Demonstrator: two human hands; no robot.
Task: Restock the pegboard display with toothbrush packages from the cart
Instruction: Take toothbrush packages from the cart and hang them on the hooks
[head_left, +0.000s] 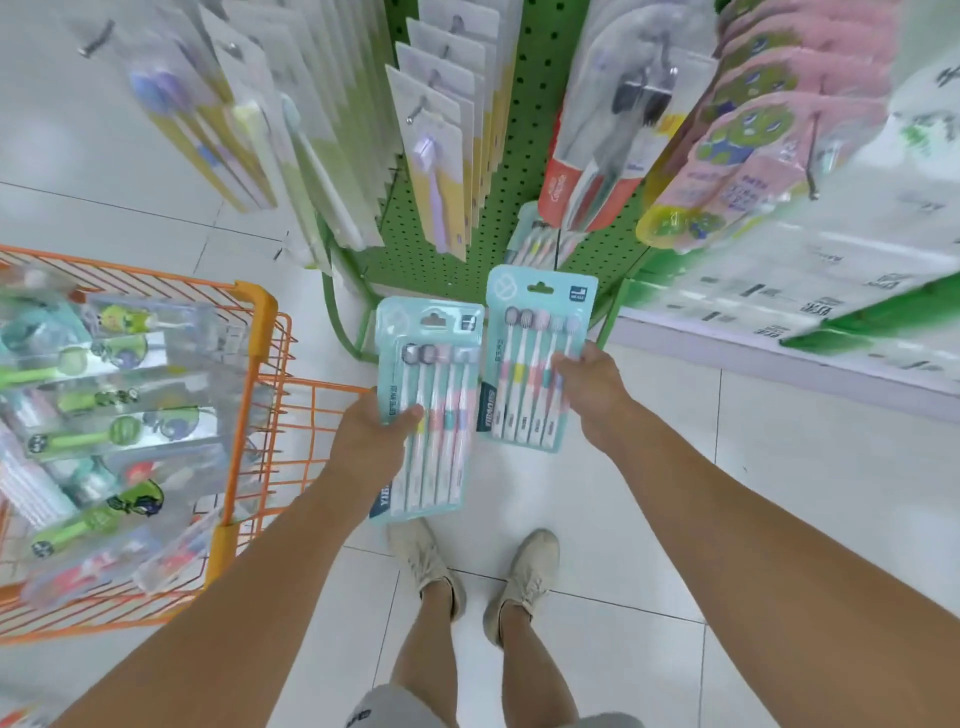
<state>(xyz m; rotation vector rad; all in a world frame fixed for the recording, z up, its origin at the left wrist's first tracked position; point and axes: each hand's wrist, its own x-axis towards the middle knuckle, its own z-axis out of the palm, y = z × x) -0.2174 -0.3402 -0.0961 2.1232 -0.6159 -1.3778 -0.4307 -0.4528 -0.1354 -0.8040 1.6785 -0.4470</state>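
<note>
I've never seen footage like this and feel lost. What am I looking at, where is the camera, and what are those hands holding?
The single picture comes from a camera worn on a person's head, looking down past their arms to their shoes and the tiled floor. No machine is involved, only two bare hands. The left hand holds one teal toothbrush pack; the right hand holds a second matching pack, raised nearer the green pegboard display, where other packages hang on hooks. On the left stands an orange wire cart with more packaged toothbrushes inside.
</note>
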